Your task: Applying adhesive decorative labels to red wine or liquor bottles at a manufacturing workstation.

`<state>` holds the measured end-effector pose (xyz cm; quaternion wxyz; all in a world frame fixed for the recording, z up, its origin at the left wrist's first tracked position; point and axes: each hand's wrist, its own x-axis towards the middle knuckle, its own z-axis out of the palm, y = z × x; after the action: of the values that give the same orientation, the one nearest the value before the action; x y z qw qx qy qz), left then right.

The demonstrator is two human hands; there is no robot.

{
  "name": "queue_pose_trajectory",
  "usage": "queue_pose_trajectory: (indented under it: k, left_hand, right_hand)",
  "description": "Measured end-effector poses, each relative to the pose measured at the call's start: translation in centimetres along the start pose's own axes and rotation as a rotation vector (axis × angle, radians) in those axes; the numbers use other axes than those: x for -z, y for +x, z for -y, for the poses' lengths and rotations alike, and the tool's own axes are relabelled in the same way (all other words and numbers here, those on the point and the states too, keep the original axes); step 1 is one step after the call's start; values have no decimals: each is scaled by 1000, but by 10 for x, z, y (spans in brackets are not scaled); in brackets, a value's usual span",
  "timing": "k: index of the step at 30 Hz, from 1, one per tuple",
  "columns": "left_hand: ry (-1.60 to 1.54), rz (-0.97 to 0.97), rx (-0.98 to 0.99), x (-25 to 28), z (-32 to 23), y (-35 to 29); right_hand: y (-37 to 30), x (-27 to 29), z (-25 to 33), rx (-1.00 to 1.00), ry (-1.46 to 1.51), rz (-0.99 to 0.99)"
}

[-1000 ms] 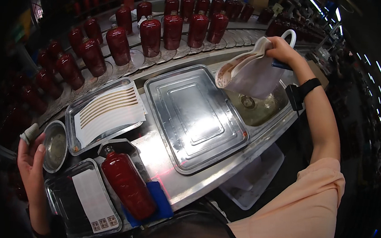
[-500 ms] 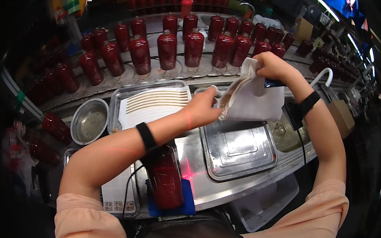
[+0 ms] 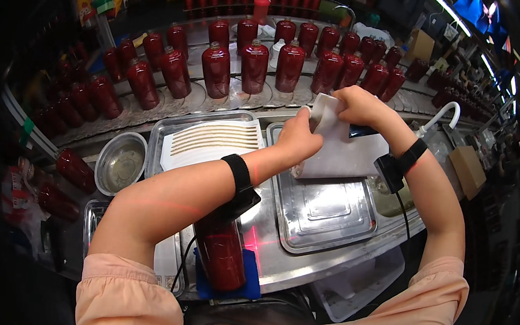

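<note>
While both hands worked above the steel desk [image 3: 277, 258], they held a white sheet [image 3: 346, 157] between them, over the far edge of a shallow steel tray [image 3: 326, 213]. The left hand [image 3: 298, 141] closed its grip on the sheet's near left edge, fingers curled and pressed on it; the right hand [image 3: 362, 106] pinched the top edge, where the sheet was rolled or folded over. It looked thin, light and limp, probably paper or film, so it would likely crease or slip, and the edges seemed the best place to hold it.

Left of it lay another steel tray [image 3: 158, 139] bearing a white card with tan strips [image 3: 212, 143], and beside that a small round steel bowl [image 3: 121, 162]. Near the person stood a glossy dark red bottle [image 3: 222, 254] on a blue pad [image 3: 251, 278]. Beyond the trays, a row of red bottles [image 3: 254, 64], rounded at the shoulder and smooth, stood on a curved conveyor [image 3: 185, 98]. Each wrist carried a black band.
</note>
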<state>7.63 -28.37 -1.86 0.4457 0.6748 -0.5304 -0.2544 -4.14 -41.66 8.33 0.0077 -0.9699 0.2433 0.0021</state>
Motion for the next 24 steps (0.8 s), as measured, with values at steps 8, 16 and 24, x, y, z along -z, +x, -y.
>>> queue_pose_trajectory:
  k: [8, 16, 24]
  left_hand:
    - [-108, -255, -93, -15, -5, 23]
    - [-118, -221, -160, -21, 4, 17]
    - [8, -125, -256, -36, -8, -28]
  right_hand:
    - [2, -14, 4, 46, -4, -10]
    - [-23, -20, -3, 182, 134, -117]
    - [-103, -30, -11, 152, 42, -175]
